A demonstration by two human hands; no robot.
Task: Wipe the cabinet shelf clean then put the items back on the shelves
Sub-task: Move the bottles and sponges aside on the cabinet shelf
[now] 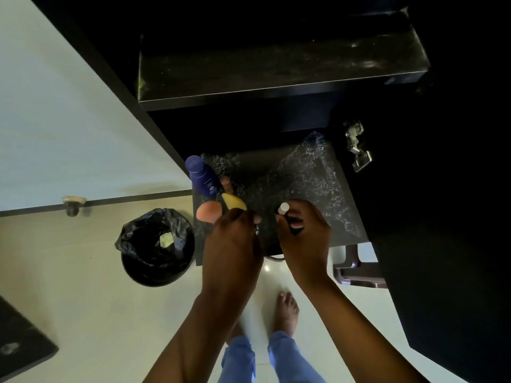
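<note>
1. Dark cabinet interior filled the upper view, with a dusty black upper shelf (276, 64) bare of items and a lower shelf (318, 189), lined with crinkled clear plastic, jutting toward the person.
2. Near that lower shelf's front edge, the right hand (304, 236) was curled round a small dark bottle with a white cap (284, 208), gripping it upright.
3. Beside it, the left hand (235, 244) pinched something small and dark at its fingertips; what it was could not be made out.
4. At the shelf's front left corner stood a blue bottle (200, 176), with a yellow item (233, 201), a peach round item (208, 212) and a small tan-capped item (225, 182) clustered just beside it.
5. Judged from this, the putting-back step was under way: a few items stood on the lower shelf, while the streaked upper shelf looked as though it might still want wiping.
6. Next, the capped bottle probably needed setting down upright on a bare part of the liner, clear of the cluster, and releasing gently so the slippery plastic did not tip it.
7. Below, a bin with a black bag (157, 247) sat on the pale floor (83, 299), left of the shelf.
</note>
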